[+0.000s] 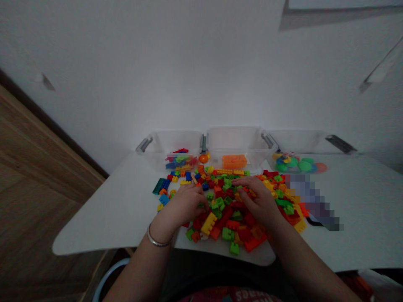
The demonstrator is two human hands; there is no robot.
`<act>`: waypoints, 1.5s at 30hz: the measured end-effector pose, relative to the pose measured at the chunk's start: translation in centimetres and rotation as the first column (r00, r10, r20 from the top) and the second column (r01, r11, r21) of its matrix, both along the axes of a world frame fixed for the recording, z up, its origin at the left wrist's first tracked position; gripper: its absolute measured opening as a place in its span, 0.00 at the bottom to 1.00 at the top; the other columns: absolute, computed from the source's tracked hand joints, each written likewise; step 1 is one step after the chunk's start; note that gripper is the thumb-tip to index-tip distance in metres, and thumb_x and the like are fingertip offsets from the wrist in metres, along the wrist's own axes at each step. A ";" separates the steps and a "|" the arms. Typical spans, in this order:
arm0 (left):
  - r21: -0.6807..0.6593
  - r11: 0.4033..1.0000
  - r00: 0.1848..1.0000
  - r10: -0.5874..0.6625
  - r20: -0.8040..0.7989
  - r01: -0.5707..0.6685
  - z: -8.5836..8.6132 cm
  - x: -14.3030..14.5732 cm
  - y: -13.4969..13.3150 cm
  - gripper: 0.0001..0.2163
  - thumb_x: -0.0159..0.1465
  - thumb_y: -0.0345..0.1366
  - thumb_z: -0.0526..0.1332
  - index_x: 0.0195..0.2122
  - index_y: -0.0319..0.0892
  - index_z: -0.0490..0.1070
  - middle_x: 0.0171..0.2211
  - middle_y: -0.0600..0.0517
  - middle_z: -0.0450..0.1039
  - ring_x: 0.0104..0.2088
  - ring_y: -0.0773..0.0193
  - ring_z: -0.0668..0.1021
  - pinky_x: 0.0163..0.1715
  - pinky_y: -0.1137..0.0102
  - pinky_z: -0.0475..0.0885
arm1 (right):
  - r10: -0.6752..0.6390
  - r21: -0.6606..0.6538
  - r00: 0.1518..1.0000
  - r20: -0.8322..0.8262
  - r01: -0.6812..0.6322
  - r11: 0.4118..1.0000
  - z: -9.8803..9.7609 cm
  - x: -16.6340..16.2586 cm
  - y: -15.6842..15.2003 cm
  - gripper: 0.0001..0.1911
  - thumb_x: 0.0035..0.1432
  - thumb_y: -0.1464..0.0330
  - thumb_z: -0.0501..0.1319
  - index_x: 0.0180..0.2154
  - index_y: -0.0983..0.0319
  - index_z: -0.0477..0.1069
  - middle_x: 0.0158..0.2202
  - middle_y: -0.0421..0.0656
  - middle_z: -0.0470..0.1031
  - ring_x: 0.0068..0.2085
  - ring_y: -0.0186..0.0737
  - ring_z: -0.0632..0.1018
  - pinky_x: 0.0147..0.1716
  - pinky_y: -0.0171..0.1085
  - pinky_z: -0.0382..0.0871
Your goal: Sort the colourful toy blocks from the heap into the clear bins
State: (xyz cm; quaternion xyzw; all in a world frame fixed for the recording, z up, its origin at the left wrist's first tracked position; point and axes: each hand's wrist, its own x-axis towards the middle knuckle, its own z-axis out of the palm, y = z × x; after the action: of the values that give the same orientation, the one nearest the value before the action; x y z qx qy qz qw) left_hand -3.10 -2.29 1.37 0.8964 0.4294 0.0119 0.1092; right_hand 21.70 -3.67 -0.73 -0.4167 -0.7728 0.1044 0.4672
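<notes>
A heap of toy building bricks (224,214) in red, green, yellow, orange and blue covers the middle of the white table. My left hand (189,202), a silver bangle at its wrist, is over the heap's left side with fingers curled in; what they hold, if anything, is hidden. My right hand (258,198) lies over the right half, fingers stretched and thumb apart, its tips touching green and red bricks. A yellow brick (208,223) lies between the hands, nearer the front. Below it to the right are a green brick (228,233) and several red ones.
Along the wall stand a left clear box (176,140) with small coloured pieces, a middle one (234,138) with an orange block (234,161), and a right one (299,140) with round green pieces. A pixelated flat object (311,201) lies right of the heap.
</notes>
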 end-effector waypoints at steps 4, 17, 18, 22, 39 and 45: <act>0.039 0.999 1.000 -0.004 -0.018 0.004 -0.2 -0.2 0.1 0.05 0.59 0.35 0.66 0.34 0.53 0.80 0.37 0.53 0.75 0.40 0.61 0.73 0.42 0.65 0.66 | 0.006 0.012 1.000 0.002 -0.006 1.000 -0.1 0.1 0.1 0.09 0.61 0.68 0.56 0.41 0.57 0.73 0.40 0.44 0.79 0.44 0.44 0.78 0.46 0.47 0.71; 0.131 0.987 0.996 0.091 0.003 -0.091 1.9 0.0 -0.2 0.04 0.60 0.31 0.63 0.32 0.46 0.78 0.34 0.51 0.77 0.39 0.58 0.75 0.40 0.64 0.65 | -0.014 -0.002 1.000 0.018 0.014 1.000 0.1 0.0 -0.1 0.10 0.60 0.69 0.55 0.41 0.57 0.73 0.40 0.45 0.79 0.43 0.45 0.77 0.45 0.47 0.71; 0.141 0.983 0.993 0.117 0.016 -0.118 2.2 0.1 -0.3 0.05 0.61 0.31 0.63 0.33 0.46 0.78 0.34 0.51 0.77 0.39 0.58 0.75 0.41 0.64 0.65 | -0.014 -0.002 1.000 0.020 0.015 1.000 0.1 0.0 -0.1 0.10 0.60 0.69 0.55 0.42 0.57 0.73 0.40 0.45 0.79 0.43 0.45 0.77 0.45 0.47 0.71; 0.191 0.949 0.966 0.236 0.102 -0.252 2.6 0.4 -0.5 0.06 0.63 0.32 0.60 0.35 0.46 0.76 0.35 0.52 0.77 0.40 0.56 0.75 0.44 0.60 0.64 | -0.012 0.010 1.000 0.024 0.011 1.000 0.1 0.0 -0.1 0.10 0.61 0.69 0.55 0.42 0.57 0.72 0.41 0.44 0.79 0.44 0.44 0.77 0.46 0.47 0.71; 0.140 0.920 0.819 0.247 0.519 -0.366 1.8 2.6 -0.9 0.04 0.61 0.30 0.60 0.34 0.43 0.74 0.32 0.52 0.76 0.37 0.58 0.76 0.40 0.63 0.65 | -0.021 -0.018 0.996 0.089 0.022 1.000 1.6 -0.6 -0.7 0.10 0.61 0.67 0.57 0.44 0.58 0.72 0.43 0.45 0.78 0.46 0.44 0.76 0.48 0.47 0.69; 0.252 0.918 0.814 0.117 0.570 -0.308 1.9 4.1 -2.0 0.03 0.63 0.29 0.59 0.34 0.43 0.72 0.33 0.52 0.75 0.38 0.59 0.74 0.44 0.61 0.65 | 0.018 -0.059 0.997 0.079 -0.013 0.998 2.1 -1.3 -1.1 0.08 0.59 0.68 0.61 0.41 0.58 0.73 0.41 0.43 0.79 0.45 0.43 0.77 0.46 0.44 0.70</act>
State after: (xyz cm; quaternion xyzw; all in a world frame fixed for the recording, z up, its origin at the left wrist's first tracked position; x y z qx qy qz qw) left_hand 0.96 -4.33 3.27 0.8066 0.4709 0.3501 0.0716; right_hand 20.44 -4.74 1.39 -0.4281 -0.7904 0.1141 0.4230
